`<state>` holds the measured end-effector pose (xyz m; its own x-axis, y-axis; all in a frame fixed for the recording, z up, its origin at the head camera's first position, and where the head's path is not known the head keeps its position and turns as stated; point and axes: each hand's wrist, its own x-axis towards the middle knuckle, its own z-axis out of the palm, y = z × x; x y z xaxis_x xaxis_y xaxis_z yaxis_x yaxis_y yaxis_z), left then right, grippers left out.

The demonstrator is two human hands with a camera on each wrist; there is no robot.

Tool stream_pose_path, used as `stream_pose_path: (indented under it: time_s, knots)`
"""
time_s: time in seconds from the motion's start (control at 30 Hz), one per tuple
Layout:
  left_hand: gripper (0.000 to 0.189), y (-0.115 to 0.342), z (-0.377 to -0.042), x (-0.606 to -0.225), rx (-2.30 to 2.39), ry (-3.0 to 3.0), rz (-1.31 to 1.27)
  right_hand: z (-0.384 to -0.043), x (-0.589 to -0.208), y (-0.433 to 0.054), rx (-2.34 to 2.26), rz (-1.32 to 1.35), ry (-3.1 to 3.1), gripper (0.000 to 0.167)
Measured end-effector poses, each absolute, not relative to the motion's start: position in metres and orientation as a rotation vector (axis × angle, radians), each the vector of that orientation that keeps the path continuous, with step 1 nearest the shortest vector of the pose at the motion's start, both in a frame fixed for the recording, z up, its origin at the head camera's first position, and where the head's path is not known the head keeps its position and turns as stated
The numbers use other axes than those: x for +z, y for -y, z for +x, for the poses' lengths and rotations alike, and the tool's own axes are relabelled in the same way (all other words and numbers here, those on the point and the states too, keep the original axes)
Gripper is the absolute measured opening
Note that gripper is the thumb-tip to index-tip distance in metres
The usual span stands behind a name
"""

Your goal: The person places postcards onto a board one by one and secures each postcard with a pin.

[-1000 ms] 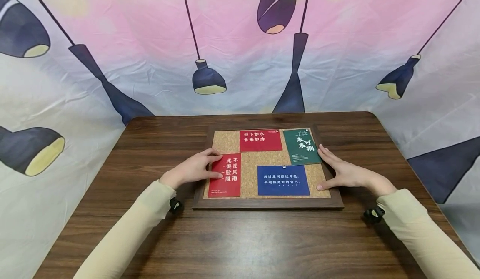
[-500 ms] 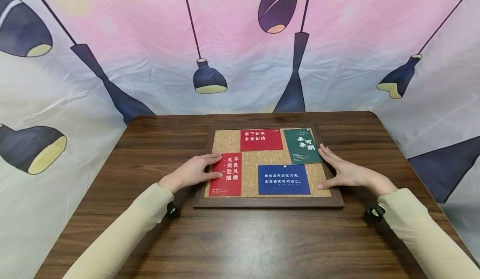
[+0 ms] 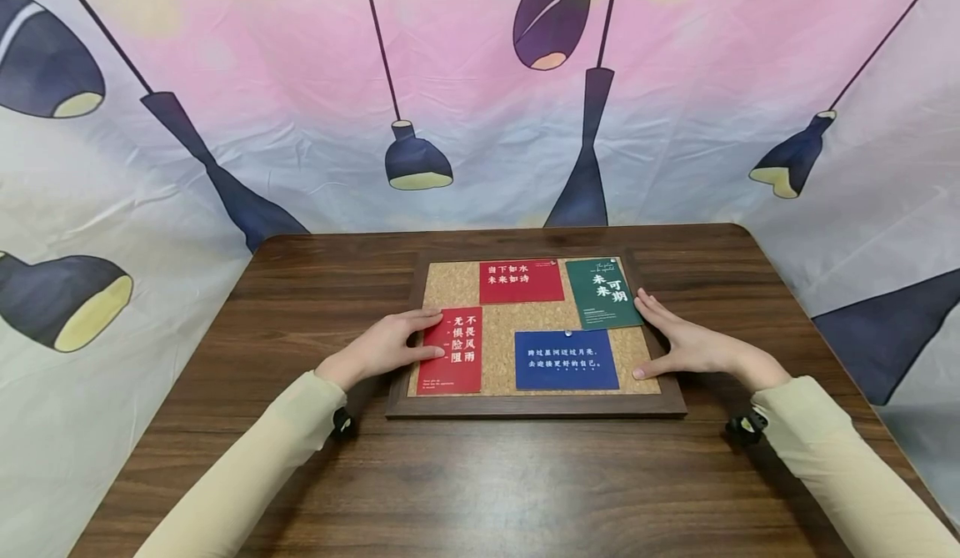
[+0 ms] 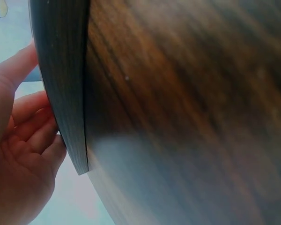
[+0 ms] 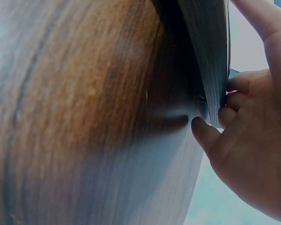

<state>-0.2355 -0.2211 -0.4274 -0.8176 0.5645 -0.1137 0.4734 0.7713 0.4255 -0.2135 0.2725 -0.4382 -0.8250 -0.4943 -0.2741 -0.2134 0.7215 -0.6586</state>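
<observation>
A cork board with a dark wooden frame (image 3: 536, 407) lies on the table, bearing several cards. My left hand (image 3: 380, 343) rests over its left side, the fingertips and thumb tip on the edge of an upright red card (image 3: 450, 374). On the right side my right hand (image 3: 690, 345) spreads across the frame, the thumb tip on the cork and the fingers beside a green card (image 3: 588, 314). In the left wrist view the left fingers (image 4: 40, 136) meet the frame's edge. The right wrist view has the right fingers (image 5: 234, 101) against the frame's side.
Between the hands, a blue card (image 3: 566, 380) with a pin (image 3: 567, 333) and a wide red card (image 3: 521, 292) lie on the cork. The brown wooden table (image 3: 480, 483) extends around the board. Behind it hangs a cloth backdrop (image 3: 480, 124) printed with lamps.
Over the last second my left hand has lowered slightly and its fingers lie closer together. The right hand, the board and the cards hold their places.
</observation>
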Motion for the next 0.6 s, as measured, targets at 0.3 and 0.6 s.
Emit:
stream_pose_path:
  time_s: [0.3,0.6]
  knots:
    - [0.072,0.22,-0.238,-0.43,0.583,-2.732,0.804,-0.211,-0.435,-0.277,-0.852,-0.531,-2.515,0.12]
    - [0.071,0.22,-0.237,-0.428,0.597,-2.731,0.796,-0.206,-0.424,-0.307,-0.836,-0.477,-2.554,0.112]
